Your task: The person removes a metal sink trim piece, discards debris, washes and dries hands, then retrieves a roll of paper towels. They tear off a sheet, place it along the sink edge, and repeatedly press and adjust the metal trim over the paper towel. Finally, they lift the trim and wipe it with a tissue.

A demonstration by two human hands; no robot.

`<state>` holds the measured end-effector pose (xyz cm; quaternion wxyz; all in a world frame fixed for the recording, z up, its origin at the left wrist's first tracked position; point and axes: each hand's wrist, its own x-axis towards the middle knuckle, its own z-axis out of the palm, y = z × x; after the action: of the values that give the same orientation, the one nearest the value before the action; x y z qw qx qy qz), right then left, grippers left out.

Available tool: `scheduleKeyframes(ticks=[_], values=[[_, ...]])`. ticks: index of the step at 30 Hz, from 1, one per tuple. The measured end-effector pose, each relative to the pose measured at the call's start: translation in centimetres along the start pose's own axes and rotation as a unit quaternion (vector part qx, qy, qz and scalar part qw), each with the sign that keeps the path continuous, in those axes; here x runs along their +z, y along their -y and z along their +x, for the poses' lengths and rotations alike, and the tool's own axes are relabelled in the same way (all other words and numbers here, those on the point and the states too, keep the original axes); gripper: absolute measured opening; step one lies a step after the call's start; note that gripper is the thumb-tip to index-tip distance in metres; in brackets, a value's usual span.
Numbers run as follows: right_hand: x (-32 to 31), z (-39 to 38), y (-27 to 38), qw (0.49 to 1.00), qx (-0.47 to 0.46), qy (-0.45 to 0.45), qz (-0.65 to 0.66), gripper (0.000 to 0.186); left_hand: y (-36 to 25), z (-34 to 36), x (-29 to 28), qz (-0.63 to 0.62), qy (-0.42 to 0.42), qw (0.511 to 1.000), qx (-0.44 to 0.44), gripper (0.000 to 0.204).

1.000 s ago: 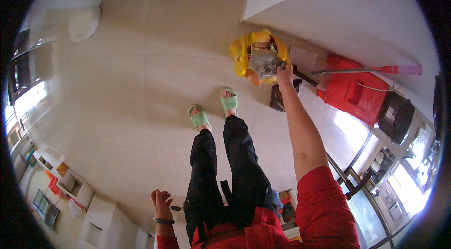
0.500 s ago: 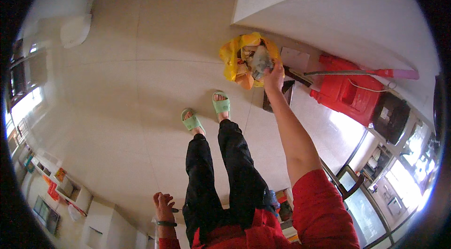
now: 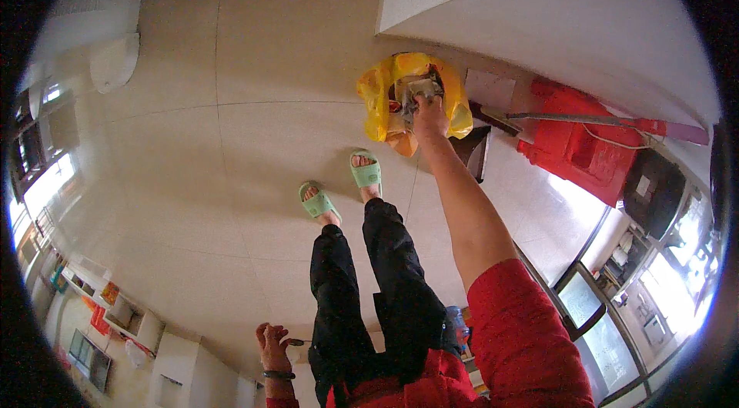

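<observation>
A yellow plastic bag (image 3: 454,92) stands open on the floor beside the wall, with mixed rubbish and some orange material inside. My right hand (image 3: 429,115) reaches down into its middle, fingers closed on crumpled greyish material (image 3: 421,86); my fingertips are partly hidden there. My left hand (image 3: 271,340) hangs low by my left leg, fingers loosely curved and apart, a dark band on the wrist.
Along the right wall are a dark dustpan-like object (image 3: 473,158), a red plastic container (image 3: 577,150) with a pink-ended pole (image 3: 666,128) across it, and a black object (image 3: 647,188). My green slippers (image 3: 366,171) are below the bag. A wall corner (image 3: 392,19) juts out above it.
My right hand has shifted left from the bag's right rim into its middle, moving the grey material with it. My left hand still hangs at my side.
</observation>
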<state>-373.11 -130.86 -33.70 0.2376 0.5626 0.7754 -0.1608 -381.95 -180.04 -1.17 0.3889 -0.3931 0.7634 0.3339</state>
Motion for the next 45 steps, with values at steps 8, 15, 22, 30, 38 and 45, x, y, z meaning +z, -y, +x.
scheduleKeyframes(ticks=[8,15,22,30,38,45], values=[[1.9,3.9,0.9,0.983,0.114,0.054,0.130,0.036,-0.3,0.7,2.1,0.027,-0.012,0.999,-0.015,0.026],[5.2,9.3,1.9,0.959,0.169,0.092,0.209,0.046,-0.5,1.8,3.5,0.046,-0.035,0.998,-0.020,0.024],[3.7,10.8,0.8,0.961,0.096,0.131,0.222,0.061,-1.3,1.7,3.9,0.043,-0.036,0.998,-0.016,0.025],[-2.0,5.7,-0.3,0.928,0.061,0.160,0.331,0.060,-3.9,-0.7,4.2,0.027,0.027,0.999,0.029,0.029],[-5.1,-4.3,-1.6,0.945,0.080,-0.108,0.298,0.054,-6.7,-2.8,0.2,0.001,0.079,0.990,0.120,0.027],[-3.2,-25.9,-4.8,0.865,0.085,-0.009,0.494,0.045,-9.7,-4.8,-3.4,0.015,0.165,0.959,0.230,0.026]])
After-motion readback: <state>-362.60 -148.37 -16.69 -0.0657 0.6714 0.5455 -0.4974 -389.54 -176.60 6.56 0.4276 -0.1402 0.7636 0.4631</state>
